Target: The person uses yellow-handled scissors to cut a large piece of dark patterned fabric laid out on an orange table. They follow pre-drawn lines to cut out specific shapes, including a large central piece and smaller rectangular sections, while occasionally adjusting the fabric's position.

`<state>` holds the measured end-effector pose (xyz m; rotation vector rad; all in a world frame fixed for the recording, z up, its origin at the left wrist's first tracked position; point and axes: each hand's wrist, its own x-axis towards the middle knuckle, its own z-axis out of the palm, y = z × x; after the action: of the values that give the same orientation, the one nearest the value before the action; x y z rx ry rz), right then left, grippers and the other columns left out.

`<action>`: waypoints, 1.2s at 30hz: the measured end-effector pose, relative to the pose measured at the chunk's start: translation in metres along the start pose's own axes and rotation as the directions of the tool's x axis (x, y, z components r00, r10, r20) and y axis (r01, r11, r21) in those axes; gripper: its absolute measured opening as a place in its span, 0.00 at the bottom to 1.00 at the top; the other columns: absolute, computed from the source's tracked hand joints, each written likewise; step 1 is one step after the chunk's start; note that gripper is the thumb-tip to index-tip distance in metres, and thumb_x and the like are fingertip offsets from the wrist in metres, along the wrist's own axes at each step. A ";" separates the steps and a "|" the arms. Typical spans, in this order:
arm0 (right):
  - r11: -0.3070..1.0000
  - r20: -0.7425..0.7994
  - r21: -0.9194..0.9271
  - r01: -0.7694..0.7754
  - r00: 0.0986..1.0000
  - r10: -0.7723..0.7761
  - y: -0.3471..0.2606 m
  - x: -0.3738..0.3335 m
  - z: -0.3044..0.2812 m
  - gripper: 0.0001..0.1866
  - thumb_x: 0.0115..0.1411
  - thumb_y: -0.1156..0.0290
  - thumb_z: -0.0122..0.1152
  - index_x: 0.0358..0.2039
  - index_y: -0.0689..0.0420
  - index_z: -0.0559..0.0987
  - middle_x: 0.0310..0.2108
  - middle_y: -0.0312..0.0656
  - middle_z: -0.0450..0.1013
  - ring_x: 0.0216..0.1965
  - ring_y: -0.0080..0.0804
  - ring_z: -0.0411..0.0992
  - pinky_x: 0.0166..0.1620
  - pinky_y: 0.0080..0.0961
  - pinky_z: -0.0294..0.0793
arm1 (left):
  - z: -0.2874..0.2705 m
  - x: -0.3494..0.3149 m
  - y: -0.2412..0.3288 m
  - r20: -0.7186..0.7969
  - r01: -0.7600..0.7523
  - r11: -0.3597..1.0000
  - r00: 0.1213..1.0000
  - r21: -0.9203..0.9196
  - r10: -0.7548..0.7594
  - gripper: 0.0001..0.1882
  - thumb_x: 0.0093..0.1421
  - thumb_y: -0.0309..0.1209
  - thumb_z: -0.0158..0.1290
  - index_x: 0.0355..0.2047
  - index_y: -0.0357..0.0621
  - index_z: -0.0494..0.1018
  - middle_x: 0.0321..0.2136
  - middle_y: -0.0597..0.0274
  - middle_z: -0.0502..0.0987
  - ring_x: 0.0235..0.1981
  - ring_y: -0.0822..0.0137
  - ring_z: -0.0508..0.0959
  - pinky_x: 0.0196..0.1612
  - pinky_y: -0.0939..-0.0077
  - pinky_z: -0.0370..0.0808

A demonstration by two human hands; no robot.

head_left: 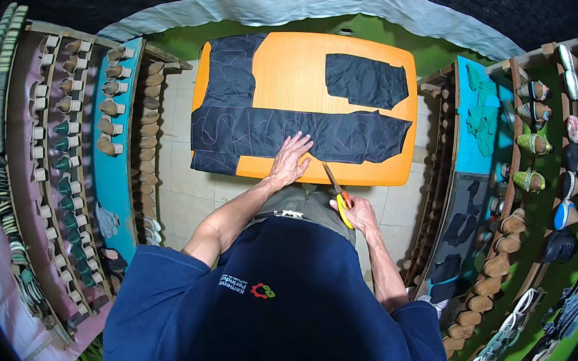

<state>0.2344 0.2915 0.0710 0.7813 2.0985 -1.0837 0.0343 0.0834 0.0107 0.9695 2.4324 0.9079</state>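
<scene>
A long piece of black fabric [288,125], marked with thin curved outlines, stretches across the near half of the orange table [290,68]. My left hand [293,158] lies on its near edge with the fingers spread flat. In my right hand [359,212] is a pair of scissors [338,193] with yellow and orange handles. Their blades point up and left, with the tips by the fabric's near edge; whether they touch it I cannot tell. A separate piece of black fabric [366,80] rests at the table's far right.
More black fabric [233,58] covers the table's left end. To the left stand racks with rows of brown shoe lasts [112,109]. The right-hand racks hold shoes [534,143] and more lasts [498,266]. Green scraps [479,109] lie on a blue board beside the table.
</scene>
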 end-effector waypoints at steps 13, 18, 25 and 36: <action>0.706 0.311 0.676 -0.211 0.950 -0.013 -0.042 0.010 0.013 0.42 0.57 0.29 0.61 0.36 0.66 0.78 0.19 0.34 0.67 0.17 0.22 0.68 0.23 0.22 0.77 | 0.006 0.008 0.006 -0.136 -0.045 0.999 0.990 0.011 0.046 0.09 0.59 0.32 0.63 0.39 0.46 0.85 0.53 0.56 0.81 0.64 0.52 0.72 0.67 0.48 0.64; 0.672 0.263 0.711 -0.209 0.965 0.022 -0.052 0.010 0.018 0.43 0.53 0.25 0.61 0.31 0.62 0.75 0.18 0.32 0.64 0.15 0.20 0.66 0.21 0.19 0.75 | 0.007 0.006 0.005 -0.137 -0.053 0.998 0.989 -0.018 0.050 0.09 0.61 0.33 0.62 0.40 0.46 0.85 0.52 0.55 0.82 0.62 0.53 0.74 0.67 0.49 0.64; 0.687 0.284 0.693 -0.221 0.959 0.022 -0.049 0.013 0.016 0.46 0.55 0.25 0.59 0.36 0.67 0.77 0.20 0.36 0.66 0.19 0.23 0.68 0.23 0.23 0.76 | 0.002 0.006 0.008 -0.121 -0.049 0.999 0.992 -0.005 0.048 0.08 0.61 0.32 0.62 0.39 0.45 0.85 0.51 0.56 0.82 0.62 0.54 0.75 0.67 0.49 0.65; 0.726 0.205 0.664 -0.180 0.977 0.055 -0.054 0.011 0.020 0.42 0.50 0.23 0.63 0.23 0.57 0.73 0.16 0.31 0.63 0.14 0.19 0.65 0.18 0.20 0.72 | 0.009 0.007 0.006 -0.129 -0.047 0.999 0.991 -0.017 0.044 0.07 0.60 0.30 0.61 0.38 0.46 0.84 0.50 0.58 0.83 0.61 0.53 0.75 0.66 0.45 0.65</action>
<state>0.1931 0.2512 0.0790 1.0916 1.4509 -1.8154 0.0372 0.0957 0.0082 0.9918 2.5116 1.0385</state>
